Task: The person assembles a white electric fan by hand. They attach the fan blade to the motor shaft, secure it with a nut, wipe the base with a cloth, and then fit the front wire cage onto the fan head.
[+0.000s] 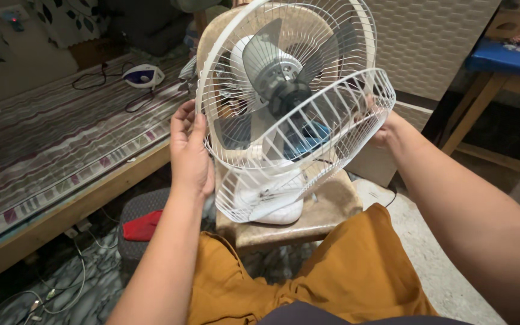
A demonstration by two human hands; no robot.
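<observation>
A white table fan (272,207) stands on a worn brown stool (326,207) in front of me. Its rear wire grille (224,36) is still on the fan, around grey blades (269,60). The white front wire grille (332,129) is off and tilted forward. My left hand (189,150) grips the grille's left rim. My right hand (386,129) holds its right rim, partly hidden behind the wires.
A bed with a striped mat (49,138) runs along the left, with a clothes iron (142,76) and its cord on it. A red cloth (142,225) lies on a low seat below. Cables (61,289) trail on the floor. A white cabinet (428,42) and wooden table (489,90) stand right.
</observation>
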